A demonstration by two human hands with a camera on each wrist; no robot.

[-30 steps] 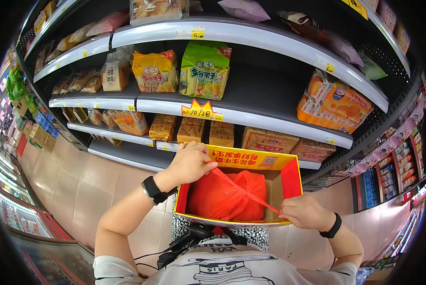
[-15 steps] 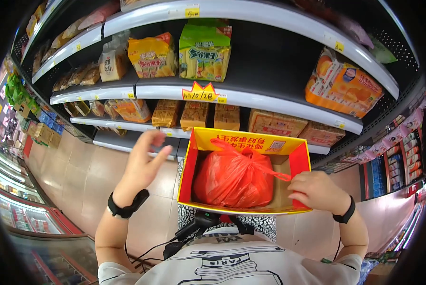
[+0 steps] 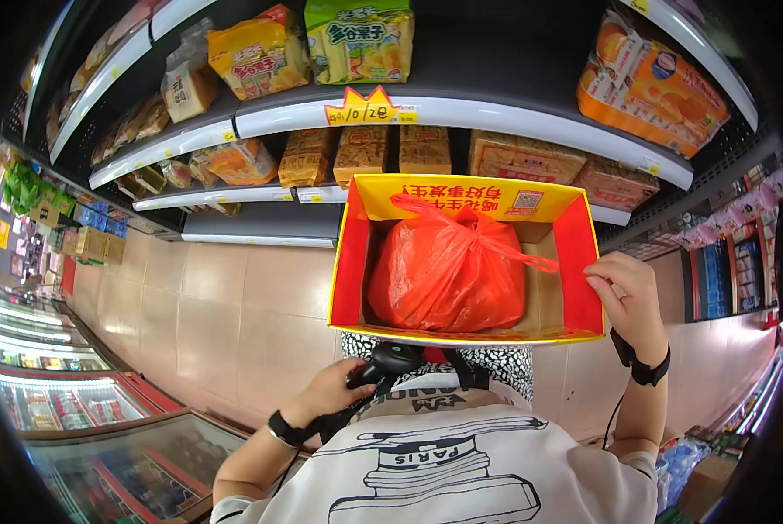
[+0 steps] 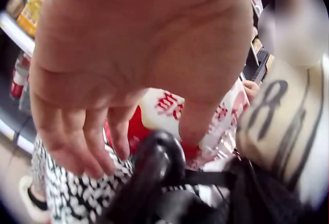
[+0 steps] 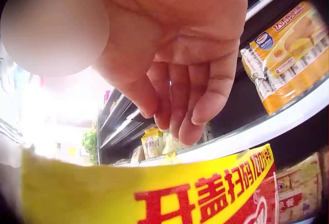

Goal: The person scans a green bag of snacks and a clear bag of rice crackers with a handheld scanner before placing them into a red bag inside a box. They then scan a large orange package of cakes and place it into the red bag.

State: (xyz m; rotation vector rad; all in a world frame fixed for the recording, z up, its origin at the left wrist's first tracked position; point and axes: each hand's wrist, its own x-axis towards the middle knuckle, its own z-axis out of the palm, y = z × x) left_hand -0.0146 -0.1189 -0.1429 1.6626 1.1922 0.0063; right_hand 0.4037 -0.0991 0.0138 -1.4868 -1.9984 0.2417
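Red knotted plastic bag (image 3: 448, 275) sits in our red-and-yellow cardboard box (image 3: 349, 262).
Right grip (image 3: 627, 293), fingers relaxed, touches its three-o'clock wall; left grip (image 3: 326, 395), loosely spread, rests on a black scanner (image 3: 391, 356) at six o'clock.

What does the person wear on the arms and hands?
Both arms are bare below short pale sleeves. Each wrist wears a black band: the left band behind the left hand, the right band behind the right hand. A thin black cable runs down from the right band.
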